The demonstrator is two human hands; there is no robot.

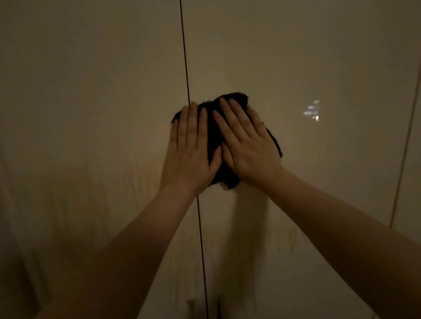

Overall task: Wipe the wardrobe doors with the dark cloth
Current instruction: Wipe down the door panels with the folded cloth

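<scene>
We have the cloth (214, 135) flat against the doors (296, 61), bunched across the dark seam (184, 52) between two panels, most of it on the right panel; our left hand (190, 150) lies open on its left part, fingers straight and close together, palm pressing, nothing gripped; our right hand (247, 143) lies open on the right part, fingers fanned a little, likewise pressing rather than clutching; the thumbs nearly meet over the middle of the cloth. The surface is glossy, with a bright reflection (311, 110) to the right and faint streaks below the hands.

Risks, as we judge them: since neither hand pinches the cloth, a quick stroke could let it slide out from under the palms and drop; pushing hard right at the seam might flex a door inward or snag the pile in the gap; bare fingertips that overhang the cloth's edge would likely smear the gloss; the dim light could hide missed patches.
</scene>
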